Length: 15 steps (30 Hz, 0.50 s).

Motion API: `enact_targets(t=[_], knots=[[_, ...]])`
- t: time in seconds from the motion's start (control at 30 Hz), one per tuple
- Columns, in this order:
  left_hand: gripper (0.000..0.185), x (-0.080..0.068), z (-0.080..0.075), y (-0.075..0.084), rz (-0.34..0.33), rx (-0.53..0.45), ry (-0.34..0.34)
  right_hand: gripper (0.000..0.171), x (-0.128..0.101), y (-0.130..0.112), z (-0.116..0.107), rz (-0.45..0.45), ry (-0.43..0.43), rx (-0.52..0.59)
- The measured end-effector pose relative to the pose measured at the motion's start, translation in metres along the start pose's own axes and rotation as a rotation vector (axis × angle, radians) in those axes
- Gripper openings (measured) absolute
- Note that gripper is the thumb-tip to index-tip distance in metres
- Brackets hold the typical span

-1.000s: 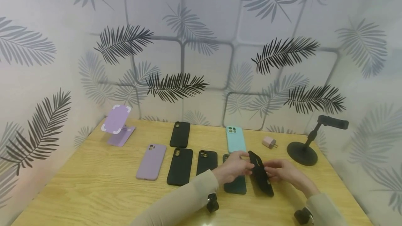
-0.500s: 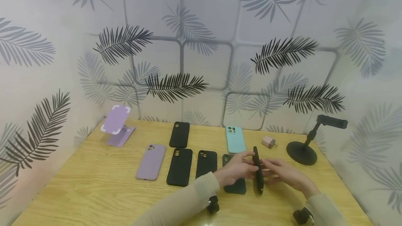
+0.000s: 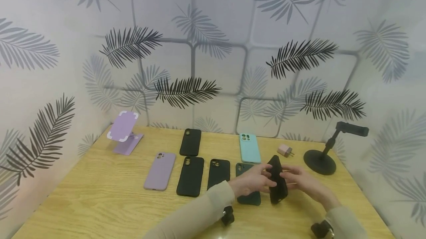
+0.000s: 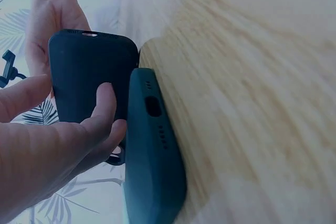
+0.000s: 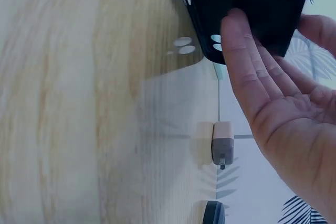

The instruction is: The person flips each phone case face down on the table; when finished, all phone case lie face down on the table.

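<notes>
Both hands hold a black phone case [image 3: 277,185] on edge, tilted, close over the right part of the table. My left hand [image 3: 251,181] grips it from the left; in the left wrist view its thumb is at one edge and fingertips lie on the flat face of the black case [image 4: 86,66]. From the other side my right hand [image 3: 304,183] holds it, fingers against the case [image 5: 268,3] in the right wrist view, where oval camera cutouts show near a corner. A dark green phone case [image 3: 249,198] lies under my left hand, partly hidden.
Left of the hands lie several cases: a black one [image 3: 218,170], another black one [image 3: 190,180], a third [image 3: 190,143] behind, and a lilac one [image 3: 160,172]. Behind are a turquoise case [image 3: 250,150], a pink charger plug [image 3: 284,150], a black stand [image 3: 320,162] and a lilac stand [image 3: 123,126].
The black case has turned between my hands, from its marked face showing, through edge-on, to its opposite side facing the head camera. Both hands stay in nearly the same place.
</notes>
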<state>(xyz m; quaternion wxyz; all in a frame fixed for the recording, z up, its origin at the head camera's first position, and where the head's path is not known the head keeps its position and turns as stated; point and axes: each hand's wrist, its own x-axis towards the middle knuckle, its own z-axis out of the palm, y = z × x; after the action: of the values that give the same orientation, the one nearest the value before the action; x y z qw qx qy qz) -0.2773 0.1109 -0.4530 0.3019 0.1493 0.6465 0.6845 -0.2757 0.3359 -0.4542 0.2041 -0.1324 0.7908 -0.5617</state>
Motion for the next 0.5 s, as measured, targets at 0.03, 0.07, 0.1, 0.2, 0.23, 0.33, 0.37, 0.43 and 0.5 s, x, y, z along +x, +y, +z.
enact_targets(t=[0.03, 0.07, 0.1, 0.2, 0.23, 0.33, 0.37, 0.43, 0.5], knots=[[0.064, 0.000, 0.000, 0.000, -0.010, 0.005, -0.002, 0.066, -0.001, 0.000, -0.001, -0.006, 0.007, 0.006], [0.064, 0.000, -0.001, 0.001, -0.018, 0.000, -0.004, 0.067, -0.001, 0.000, -0.002, -0.009, 0.012, 0.009], [0.063, -0.001, -0.001, 0.001, -0.023, -0.004, -0.004, 0.067, -0.002, 0.000, -0.004, -0.017, 0.014, 0.008], [0.063, -0.001, -0.002, 0.002, -0.036, -0.017, -0.004, 0.067, -0.005, 0.002, -0.008, -0.031, 0.034, -0.036], [0.063, -0.001, -0.002, 0.002, -0.038, -0.021, -0.002, 0.066, -0.006, 0.002, -0.009, -0.034, 0.046, -0.052], [0.063, -0.001, -0.002, 0.002, -0.043, -0.027, 0.003, 0.063, -0.009, 0.005, -0.012, -0.048, 0.077, -0.109], [0.062, -0.001, -0.002, 0.002, -0.043, -0.029, 0.007, 0.063, -0.010, 0.005, -0.013, -0.051, 0.083, -0.126], [0.062, 0.000, -0.002, 0.002, -0.044, -0.031, 0.012, 0.061, -0.011, 0.007, -0.013, -0.046, 0.092, -0.143], [0.061, 0.000, -0.002, 0.002, -0.044, -0.034, 0.017, 0.061, -0.013, 0.009, -0.013, -0.029, 0.094, -0.162]])
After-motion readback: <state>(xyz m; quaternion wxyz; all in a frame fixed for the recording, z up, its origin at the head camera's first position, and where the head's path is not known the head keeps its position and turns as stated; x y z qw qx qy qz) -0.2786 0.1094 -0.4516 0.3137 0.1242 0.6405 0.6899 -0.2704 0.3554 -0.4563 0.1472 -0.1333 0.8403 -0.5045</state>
